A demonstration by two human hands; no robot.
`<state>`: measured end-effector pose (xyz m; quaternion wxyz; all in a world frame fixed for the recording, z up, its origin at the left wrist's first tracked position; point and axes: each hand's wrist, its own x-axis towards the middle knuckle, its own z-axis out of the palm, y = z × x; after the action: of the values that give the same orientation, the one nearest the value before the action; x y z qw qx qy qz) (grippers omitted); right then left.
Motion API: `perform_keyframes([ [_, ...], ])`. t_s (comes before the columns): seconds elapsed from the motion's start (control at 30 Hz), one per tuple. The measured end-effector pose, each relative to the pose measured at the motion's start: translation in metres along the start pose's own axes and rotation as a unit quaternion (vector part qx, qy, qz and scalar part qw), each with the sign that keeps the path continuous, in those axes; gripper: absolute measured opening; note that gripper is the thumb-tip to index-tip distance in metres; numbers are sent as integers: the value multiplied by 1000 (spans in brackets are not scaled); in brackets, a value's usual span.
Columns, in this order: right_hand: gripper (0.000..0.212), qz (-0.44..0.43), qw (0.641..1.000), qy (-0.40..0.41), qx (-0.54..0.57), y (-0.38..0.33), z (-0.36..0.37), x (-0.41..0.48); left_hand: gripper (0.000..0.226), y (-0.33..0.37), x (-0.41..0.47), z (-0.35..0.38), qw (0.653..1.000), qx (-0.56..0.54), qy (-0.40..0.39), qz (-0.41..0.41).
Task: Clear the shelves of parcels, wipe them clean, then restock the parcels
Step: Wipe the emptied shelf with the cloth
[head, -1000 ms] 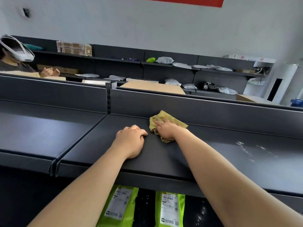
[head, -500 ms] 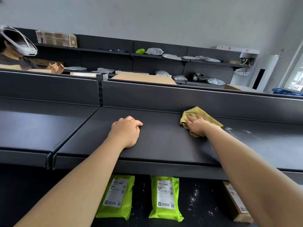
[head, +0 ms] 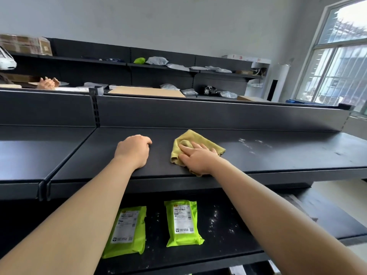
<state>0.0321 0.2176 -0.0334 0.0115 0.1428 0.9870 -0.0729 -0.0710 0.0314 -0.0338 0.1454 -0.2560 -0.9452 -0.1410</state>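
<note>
Cloth: swung back left toward the left hand, away from the white smears
Right hand: fingers flat, pressing cloth onto the top shelf
Left hand: loose fist, holding nothing
Parcels: two green ones below, still uncleared

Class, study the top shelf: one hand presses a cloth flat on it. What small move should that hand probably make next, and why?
Probably slide the right hand and the yellow cloth rightward along the top shelf, because pale smudges show there, clear of the cloth.
</note>
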Motion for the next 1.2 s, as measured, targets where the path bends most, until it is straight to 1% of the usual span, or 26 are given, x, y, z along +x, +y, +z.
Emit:
perform_keyframes([
  [0.13, 56, -1, 999, 32, -5, 31, -2, -25, 27, 7, -5, -5, 998, 55, 5, 20],
  [0.23, 55, 12, 999, 51, -12, 61, -4, -42, 25, 9, -12, -8, 997, 73, 3, 26],
  [0.33, 52, 33, 995, 93, -8, 76, -1, -57, 26, 3, -20, -12, 998, 51, 8, 28],
  [0.4, 50, 49, 991, 126, 1, 73, 2, -63, 27, -2, -26, -16, 999, 29, 6, 26],
  [0.47, 49, 50, 989, 141, -6, 63, 5, -69, 28, -8, -32, -18, 1000, -3, -2, 19],
  [0.6, 48, 6, 986, 166, -9, 28, 16, -80, 25, -18, -41, -19, 999, -32, -17, 7],
  [0.77, 47, -89, 976, 196, -14, -36, 33, -85, 38, -24, -49, -23, 999, -28, -41, -4],
  [0.9, 48, -125, 972, 197, -22, -73, 39, -79, 40, -29, -52, -25, 997, -47, -58, -22],
  [0.97, 48, -135, 972, 192, -16, -73, 38, -79, 40, -29, -53, -24, 997, -45, -58, -22],
  [1.07, 49, -158, 967, 200, -19, -52, 38, -85, 43, -27, -53, -21, 997, -52, -50, -39],
  [1.2, 50, -144, 967, 212, -14, -6, 37, -95, 47, -15, -57, -17, 995, -68, -36, -70],
])
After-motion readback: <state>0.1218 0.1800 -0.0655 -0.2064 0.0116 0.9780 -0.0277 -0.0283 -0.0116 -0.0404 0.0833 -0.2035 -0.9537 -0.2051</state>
